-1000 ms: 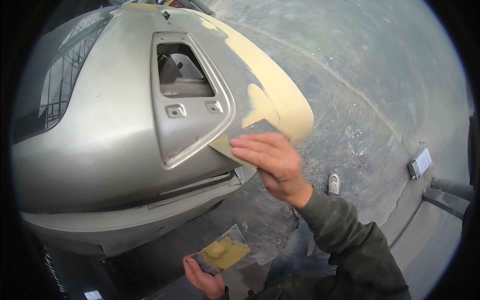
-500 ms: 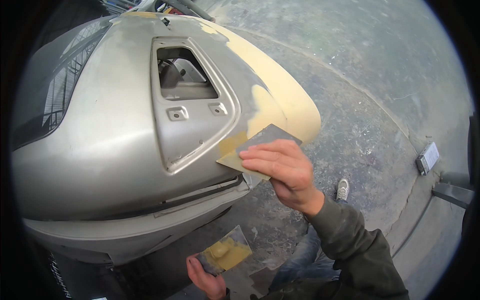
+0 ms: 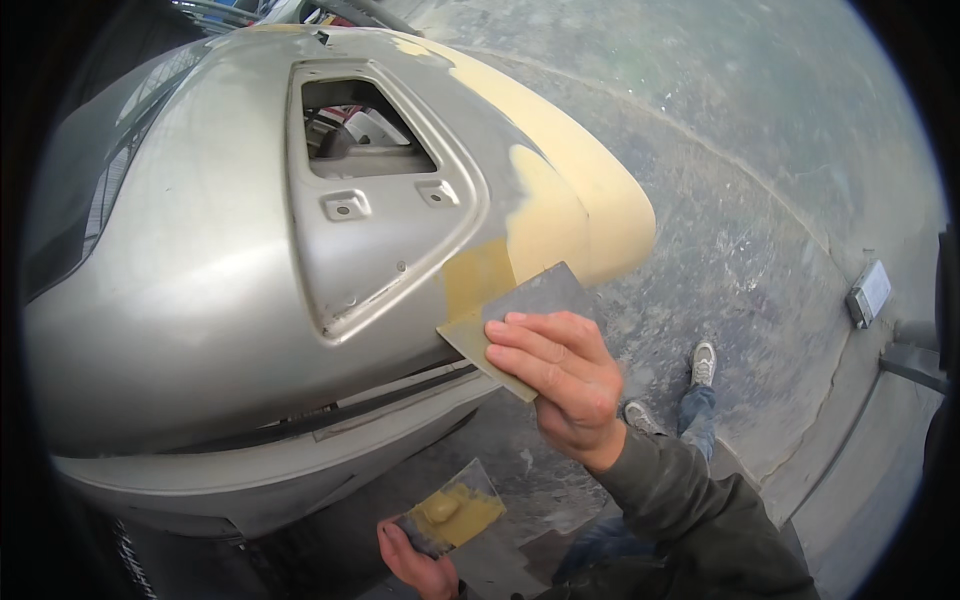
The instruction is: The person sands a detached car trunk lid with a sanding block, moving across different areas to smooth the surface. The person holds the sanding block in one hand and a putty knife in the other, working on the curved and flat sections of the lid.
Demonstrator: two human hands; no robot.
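A silver vehicle body (image 3: pixel 210 300) with a recessed, bolt-holed cutout fills the left and middle, its right end coated in pale yellow (image 3: pixel 610 220). My right hand (image 3: pixel 565 390) grips a flat grey spreader (image 3: pixel 545 290) against the body's lower right, fingers pressed on its face. Just above it lies a darker yellow filler band (image 3: pixel 475 275). Low in the middle, my left hand (image 3: pixel 415 560) holds a flat plate (image 3: pixel 450 510) carrying a lump and smear of yellow filler.
Dark glass (image 3: pixel 110 180) curves along the left. The scuffed concrete floor (image 3: pixel 750 120) extends right, with a small silver box (image 3: pixel 868 292) and metal tubing (image 3: pixel 912 362) at the right edge. My shoes (image 3: pixel 700 365) and jeans show below the body's end.
My right hand and spreader have moved down and slightly right, exposing a band of darker yellow filler on the bare metal. The left hand with its plate has shifted slightly down and right.
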